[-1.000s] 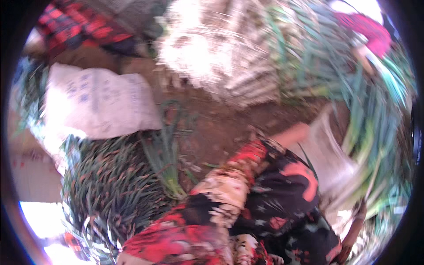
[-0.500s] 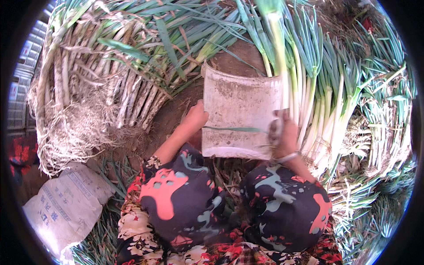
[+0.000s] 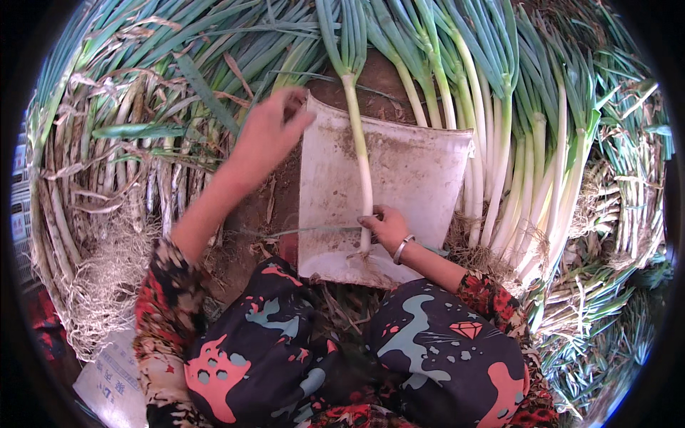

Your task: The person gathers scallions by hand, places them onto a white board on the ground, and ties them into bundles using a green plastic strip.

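A white curved board, smeared with soil, lies across the ground just beyond my knees. My right hand pinches a green onion low on its white stalk, just above the roots. The onion lies lengthwise over the board, its green leaves reaching past the far edge. My left hand is raised by the board's far left corner, thumb and fingers apart, with nothing visible in it. A thin green leaf strip crosses the board's left edge, near my right fingertips.
Unpeeled green onions with dry leaves and tangled roots are heaped at the left. Cleaner white-stalked onions lie in a row on the right, with more bundles beyond. A white printed sack lies lower left, near grey crates.
My left hand has moved from the board's left edge up to its far corner. My right hand has come inward from the board's right side and now holds an onion over its middle.
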The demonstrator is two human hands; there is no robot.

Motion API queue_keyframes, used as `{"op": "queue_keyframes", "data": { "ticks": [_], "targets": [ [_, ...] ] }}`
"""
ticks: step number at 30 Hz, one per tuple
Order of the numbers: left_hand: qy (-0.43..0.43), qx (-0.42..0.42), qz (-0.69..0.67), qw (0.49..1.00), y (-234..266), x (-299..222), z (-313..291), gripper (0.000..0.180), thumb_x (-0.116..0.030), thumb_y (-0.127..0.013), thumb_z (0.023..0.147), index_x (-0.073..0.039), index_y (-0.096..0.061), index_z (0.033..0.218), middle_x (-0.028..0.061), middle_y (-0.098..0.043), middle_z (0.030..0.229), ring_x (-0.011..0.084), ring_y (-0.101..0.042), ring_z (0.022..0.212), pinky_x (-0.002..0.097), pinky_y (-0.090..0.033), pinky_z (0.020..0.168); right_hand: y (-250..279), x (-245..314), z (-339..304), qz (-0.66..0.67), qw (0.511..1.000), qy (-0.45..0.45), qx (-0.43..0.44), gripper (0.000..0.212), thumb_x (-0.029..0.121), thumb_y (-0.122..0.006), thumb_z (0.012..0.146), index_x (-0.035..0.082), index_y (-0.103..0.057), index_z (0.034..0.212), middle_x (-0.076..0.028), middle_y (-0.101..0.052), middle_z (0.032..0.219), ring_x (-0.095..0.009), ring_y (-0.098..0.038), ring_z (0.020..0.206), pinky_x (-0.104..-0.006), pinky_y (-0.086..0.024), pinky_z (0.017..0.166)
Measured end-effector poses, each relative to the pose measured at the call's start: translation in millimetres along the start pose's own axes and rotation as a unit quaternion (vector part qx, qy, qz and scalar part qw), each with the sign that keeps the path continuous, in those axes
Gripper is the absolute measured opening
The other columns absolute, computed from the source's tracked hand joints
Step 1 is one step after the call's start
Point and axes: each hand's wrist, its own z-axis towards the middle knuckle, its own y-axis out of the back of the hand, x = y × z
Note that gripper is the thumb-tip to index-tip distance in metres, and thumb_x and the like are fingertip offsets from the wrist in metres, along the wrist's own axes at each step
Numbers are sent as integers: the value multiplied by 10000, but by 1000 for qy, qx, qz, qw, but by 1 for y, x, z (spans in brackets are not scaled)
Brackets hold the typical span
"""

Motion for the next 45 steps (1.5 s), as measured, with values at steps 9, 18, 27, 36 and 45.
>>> {"op": "queue_keyframes", "data": {
  "ticks": [9,18,27,36,45],
  "targets": [
    [126,37,102,986,-117,60,102,374,-228,-629,787,79,-578,995,205,-635,876,297,-638,815,390,-497,742,-7,26,11,86,971,-5,221,340,141,-625,723,-51,-516,981,-168,-623,792,-252,-618,654,-359,-513,563],
    [107,92,15,990,-128,80,92,356,-262,-716,713,53,-628,853,188,-645,786,296,-643,761,386,-488,700,-30,19,0,-242,962,118,36,317,175,-607,710,-29,-483,919,-261,-578,864,-426,-558,828,-467,-451,746],
    [-278,340,298,848,-123,81,17,297,-221,-740,603,-13,-639,789,118,-601,820,324,-583,863,404,-477,770,-33,-6,26,-294,954,40,35,342,203,-671,662,-12,-552,900,-239,-620,854,-400,-602,820,-446,-487,750],
    [-274,493,418,712,-93,36,-39,90,-99,-559,721,-56,-633,744,109,-584,818,289,-562,867,363,-470,739,-32,-1,24,-298,952,62,36,388,308,-719,647,-15,-626,841,-228,-632,829,-377,-616,800,-437,-495,740],
    [-251,248,321,879,12,-23,-88,136,-34,-571,640,-41,-487,747,97,-462,753,285,-493,782,382,-423,634,50,62,-71,-147,940,254,-174,226,183,-635,787,7,-583,919,-180,-605,814,-320,-610,741,-384,-488,687]
  ]
}}
